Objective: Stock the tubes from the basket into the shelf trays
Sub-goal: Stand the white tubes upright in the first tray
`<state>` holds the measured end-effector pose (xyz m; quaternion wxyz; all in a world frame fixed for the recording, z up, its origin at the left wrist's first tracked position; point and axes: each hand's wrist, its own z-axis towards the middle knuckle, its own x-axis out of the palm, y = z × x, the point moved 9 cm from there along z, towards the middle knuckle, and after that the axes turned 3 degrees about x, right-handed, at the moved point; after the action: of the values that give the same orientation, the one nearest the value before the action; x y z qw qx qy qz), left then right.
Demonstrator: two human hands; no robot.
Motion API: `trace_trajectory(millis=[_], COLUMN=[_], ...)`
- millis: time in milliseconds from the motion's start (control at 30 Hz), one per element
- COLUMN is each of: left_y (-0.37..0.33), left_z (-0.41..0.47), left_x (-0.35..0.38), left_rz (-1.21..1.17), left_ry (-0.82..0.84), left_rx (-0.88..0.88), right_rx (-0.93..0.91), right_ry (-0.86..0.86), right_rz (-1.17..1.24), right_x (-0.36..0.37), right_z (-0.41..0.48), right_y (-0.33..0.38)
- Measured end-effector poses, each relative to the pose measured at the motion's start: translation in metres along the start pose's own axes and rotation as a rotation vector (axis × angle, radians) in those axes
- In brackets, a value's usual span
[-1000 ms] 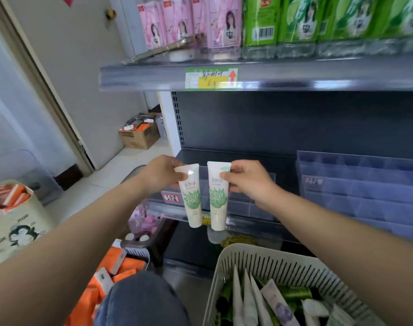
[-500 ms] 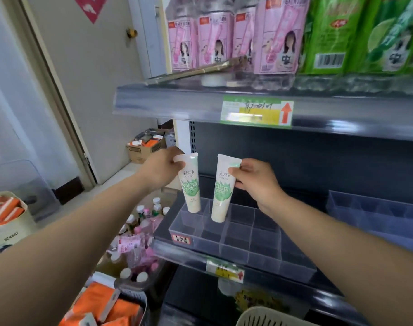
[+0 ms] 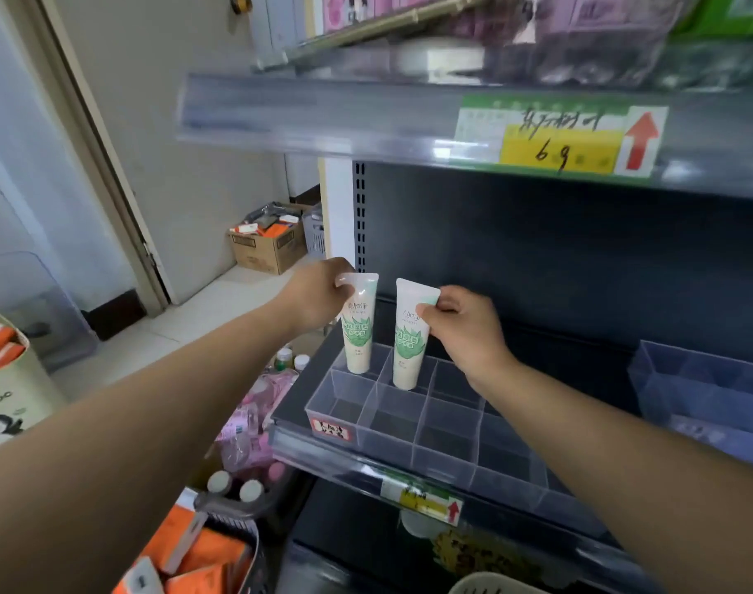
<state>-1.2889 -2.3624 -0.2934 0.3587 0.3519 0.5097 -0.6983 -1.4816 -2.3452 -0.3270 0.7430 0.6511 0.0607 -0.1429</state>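
Pinching left tube (image 3: 357,336), left hand (image 3: 319,297) grip, right hand (image 3: 464,332) pinching right tube (image 3: 409,349), bases in tray (image 3: 392,443) (front cells free)

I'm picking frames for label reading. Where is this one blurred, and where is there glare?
Head view: pink packs on the top shelf smear with motion blur; both white green-leafed plastic tubes and the clear divided tray are fairly sharp; glare streaks the clear price rail.
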Motion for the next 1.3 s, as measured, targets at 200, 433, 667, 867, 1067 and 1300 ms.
trace_trajectory(millis=[200,433,667,867,1067,1300], left_y=[0.017,0.017,0.01,-0.011,-0.049,-0.089], left_z=[0.002,0.0,-0.007,-0.018,-0.033,-0.067], left_x=[0.025,0.029,0.027,0.014,-0.004,-0.011], left_rz=[-0.047,-0.116,-0.07,0.015,0.125,0.311], left_ry=[0.068,0.051,0.039,0.008,-0.027,-0.091], left_rx=[-0.054,-0.071,-0.059,-0.02,0.072,0.116], right_rx=[0.026,-0.007,-0.01,-0.056,-0.196,-0.251], right_ry=[0.013,0.034,0.088,0.119,0.138,0.162], right_rz=[-0.028,-0.069,-0.073,-0.249,-0.481,-0.768], right_x=[0.009,0.015,0.015,0.008,-0.006,-0.026], right_z=[-0.002,-0.005,-0.011,-0.017,-0.031,-0.054], right_y=[-0.018,-0.017,-0.014,-0.003,0.026,0.043])
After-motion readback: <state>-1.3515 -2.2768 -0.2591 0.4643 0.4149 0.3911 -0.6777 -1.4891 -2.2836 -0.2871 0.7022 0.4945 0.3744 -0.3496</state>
